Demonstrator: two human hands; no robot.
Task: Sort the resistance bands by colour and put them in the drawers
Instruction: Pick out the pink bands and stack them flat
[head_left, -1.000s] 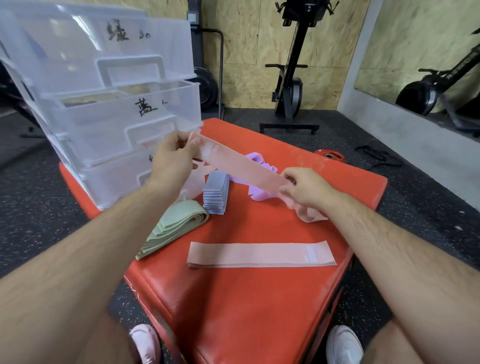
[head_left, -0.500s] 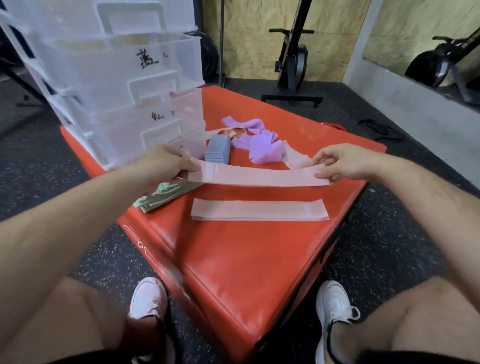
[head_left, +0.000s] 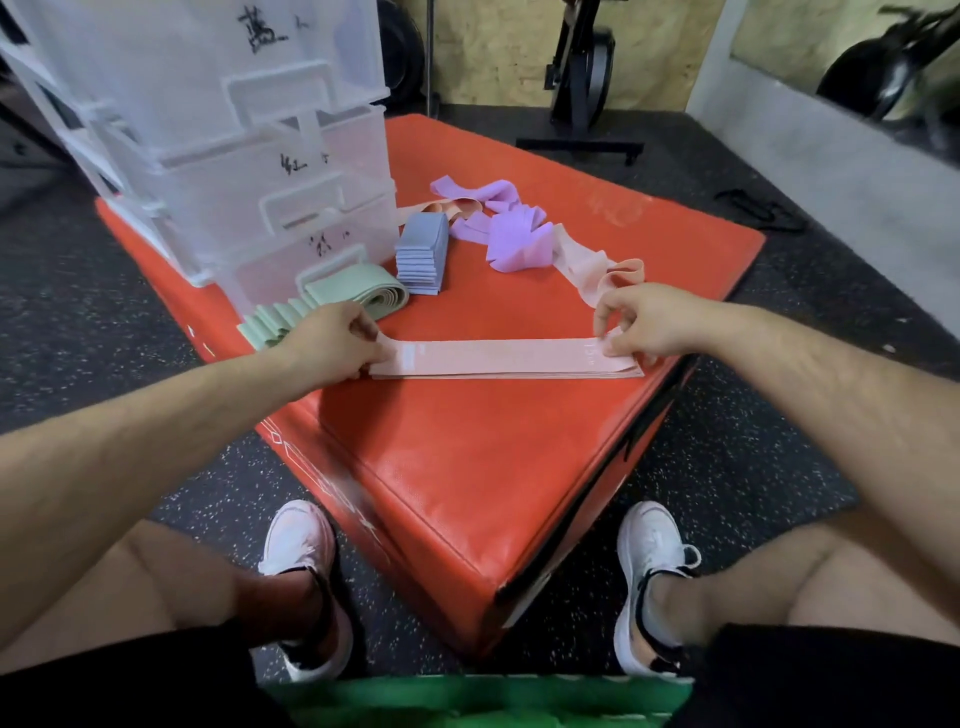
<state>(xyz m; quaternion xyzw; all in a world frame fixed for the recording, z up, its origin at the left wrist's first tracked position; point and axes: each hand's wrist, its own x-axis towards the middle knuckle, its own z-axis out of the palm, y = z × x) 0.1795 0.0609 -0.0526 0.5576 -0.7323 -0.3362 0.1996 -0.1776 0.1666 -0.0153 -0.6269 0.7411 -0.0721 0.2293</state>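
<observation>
A flat pink resistance band lies on top of another pink band on the red box. My left hand pinches its left end and my right hand pinches its right end. Behind them lie a stack of green bands, a folded stack of blue-grey bands, loose purple bands and loose pink bands. A clear plastic drawer unit with handwritten labels stands at the box's back left, its drawers shut.
The red box's front corner points at me between my two white shoes. Black speckled gym floor surrounds it. An exercise machine stands against the plywood wall behind, and a black strap lies on the floor at right.
Both hands have lowered the pink band from the air onto the pink band that lay on the box. The camera has tilted downward.
</observation>
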